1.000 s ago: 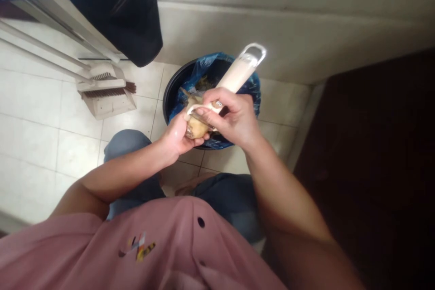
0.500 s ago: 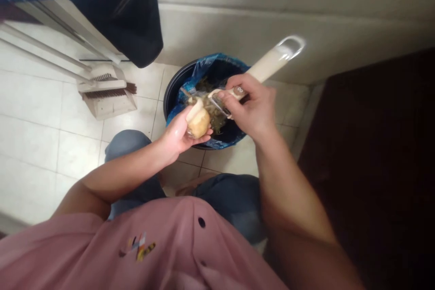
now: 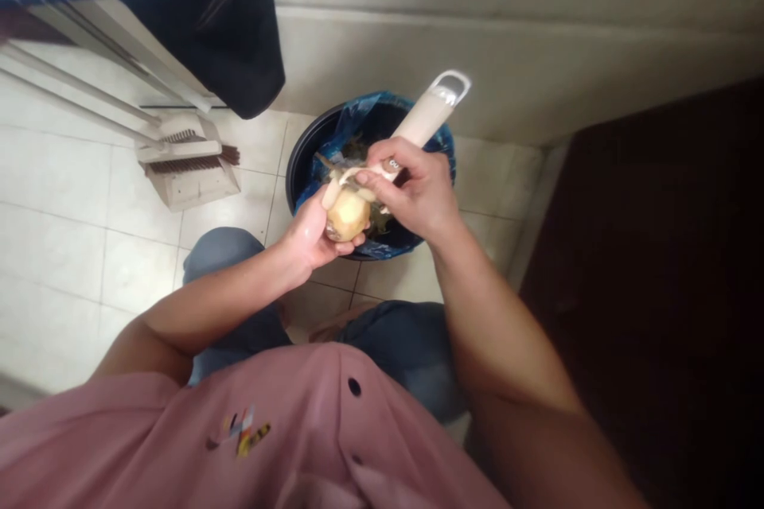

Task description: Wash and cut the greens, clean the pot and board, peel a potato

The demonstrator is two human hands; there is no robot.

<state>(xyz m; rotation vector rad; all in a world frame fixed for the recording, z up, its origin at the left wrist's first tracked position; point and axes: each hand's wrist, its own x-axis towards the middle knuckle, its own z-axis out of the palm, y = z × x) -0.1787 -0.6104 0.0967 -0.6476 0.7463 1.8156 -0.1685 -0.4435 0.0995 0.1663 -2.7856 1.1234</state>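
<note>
My left hand [image 3: 310, 235] is closed round a partly peeled, pale yellow potato [image 3: 348, 215], held over a black bin [image 3: 298, 167] lined with a blue bag. My right hand [image 3: 415, 195] grips a cream-handled peeler [image 3: 426, 115], its handle pointing up and to the right. The peeler's head rests against the top of the potato. Peelings lie inside the bin below the hands.
A dustpan with a brush [image 3: 185, 163] lies on the white tiled floor to the left of the bin. Dark cloth [image 3: 232, 24] hangs at the upper left. A dark surface [image 3: 656, 278] fills the right side. My knees in jeans [image 3: 394, 342] are below the hands.
Half a second ago the peeler had swung off the potato to the right; now my right hand has brought it back onto the top of the potato. My left hand stayed put.
</note>
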